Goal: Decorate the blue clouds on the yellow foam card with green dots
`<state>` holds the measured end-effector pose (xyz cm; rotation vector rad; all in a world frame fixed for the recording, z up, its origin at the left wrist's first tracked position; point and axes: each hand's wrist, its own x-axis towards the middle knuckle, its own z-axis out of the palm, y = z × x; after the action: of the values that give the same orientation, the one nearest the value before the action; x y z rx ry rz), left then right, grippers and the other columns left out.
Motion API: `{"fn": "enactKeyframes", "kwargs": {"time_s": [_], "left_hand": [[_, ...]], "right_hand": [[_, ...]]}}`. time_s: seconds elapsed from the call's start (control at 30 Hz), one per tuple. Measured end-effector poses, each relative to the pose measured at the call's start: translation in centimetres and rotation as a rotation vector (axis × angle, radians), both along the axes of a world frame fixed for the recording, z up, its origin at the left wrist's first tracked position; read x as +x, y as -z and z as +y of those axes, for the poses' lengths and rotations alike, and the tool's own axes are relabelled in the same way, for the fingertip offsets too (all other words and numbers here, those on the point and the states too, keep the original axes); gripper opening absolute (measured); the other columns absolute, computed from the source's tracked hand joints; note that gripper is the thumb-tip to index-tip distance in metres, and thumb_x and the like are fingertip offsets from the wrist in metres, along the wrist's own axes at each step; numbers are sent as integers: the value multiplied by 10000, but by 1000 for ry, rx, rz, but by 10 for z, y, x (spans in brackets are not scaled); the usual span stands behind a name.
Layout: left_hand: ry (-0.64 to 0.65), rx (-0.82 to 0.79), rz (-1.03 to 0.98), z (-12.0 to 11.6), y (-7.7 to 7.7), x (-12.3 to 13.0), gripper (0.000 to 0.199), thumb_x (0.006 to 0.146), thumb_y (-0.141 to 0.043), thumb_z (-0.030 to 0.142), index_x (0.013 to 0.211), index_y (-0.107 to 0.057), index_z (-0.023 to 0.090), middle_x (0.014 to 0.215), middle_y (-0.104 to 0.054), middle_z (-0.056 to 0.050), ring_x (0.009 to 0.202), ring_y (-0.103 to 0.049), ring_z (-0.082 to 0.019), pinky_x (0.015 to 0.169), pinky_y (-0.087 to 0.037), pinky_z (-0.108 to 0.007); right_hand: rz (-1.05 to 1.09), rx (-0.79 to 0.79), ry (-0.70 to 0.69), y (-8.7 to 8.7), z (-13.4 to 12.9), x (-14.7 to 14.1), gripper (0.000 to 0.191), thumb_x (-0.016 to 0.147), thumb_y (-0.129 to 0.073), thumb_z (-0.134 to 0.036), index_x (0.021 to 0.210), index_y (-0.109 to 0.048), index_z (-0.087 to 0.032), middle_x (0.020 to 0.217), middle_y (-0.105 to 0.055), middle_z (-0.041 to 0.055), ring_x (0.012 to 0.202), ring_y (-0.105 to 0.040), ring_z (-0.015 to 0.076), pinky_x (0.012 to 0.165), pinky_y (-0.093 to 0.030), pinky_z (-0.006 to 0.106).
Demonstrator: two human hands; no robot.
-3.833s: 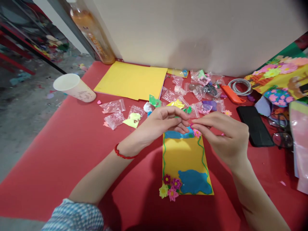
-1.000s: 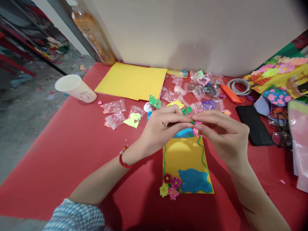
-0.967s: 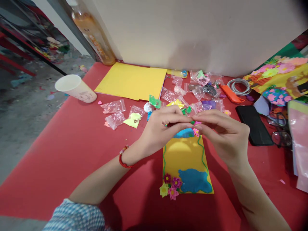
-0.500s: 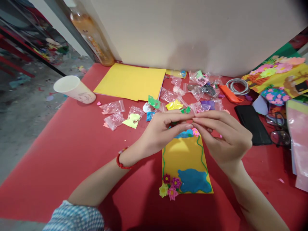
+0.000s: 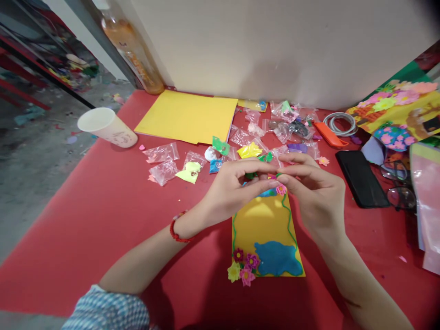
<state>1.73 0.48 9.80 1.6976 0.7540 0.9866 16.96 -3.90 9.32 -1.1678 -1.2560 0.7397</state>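
Versus half a second ago, the right hand (image 5: pixel 314 190) is shifted slightly inward and one finger is raised clear of the forefinger; an orange flower (image 5: pixel 323 160) on the counter (image 5: pixel 103 220) is fully uncovered by this. The left hand (image 5: pixel 232 185) is barely moved; its looser spread of a few seconds ago is replaced by bent fingers with the thumb brought near.

Both hands are met at the fingertips, above the top edge of the yellow card (image 5: pixel 260 224). A green bit (image 5: pixel 278 175) is exposed between right thumb and forefinger; whether it is gripped or just seen behind them cannot be told. Left grip: contents hidden, cannot be told.

Card is unshifted, flat on the counter; the pink flower (image 5: pixel 281 189) and lower blue patch (image 5: pixel 277 258) are unchanged. Judgement: work is being done at the fingertips, nothing visibly added to the card.
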Motion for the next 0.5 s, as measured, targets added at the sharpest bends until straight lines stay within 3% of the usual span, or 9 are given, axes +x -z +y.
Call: {"fn": "enactKeyframes", "kwargs": {"time_s": [0.17,0.33,0.5], "left_hand": [[-37,13,-16,-3,-1,1,127,780,-686,227,879,-740,169,726,-677,-38,640,-577,-123,539,-451,-223],[-25,28,-81,-3,-1,1,63,775,-692,206,793,-737,166,714,-676,-36,627,-573,-119,540,-452,-227],[-5,56,-95,-1,0,1,55,778,-690,197,742,-726,177,687,-665,-27,637,-577,-125,563,-462,-239]], "right_hand": [[344,-166,-72,6,0,-3,148,687,-745,-200,749,-743,-335,986,-675,-16,925,-623,147,712,-523,276],[472,-265,-70,9,1,-5,109,603,-804,-283,678,-740,-330,977,-676,-21,752,-610,98,544,-475,203],[554,-342,-94,10,2,-6,149,536,-841,-349,635,-731,-334,946,-684,-44,588,-536,39,480,-423,177]]}}
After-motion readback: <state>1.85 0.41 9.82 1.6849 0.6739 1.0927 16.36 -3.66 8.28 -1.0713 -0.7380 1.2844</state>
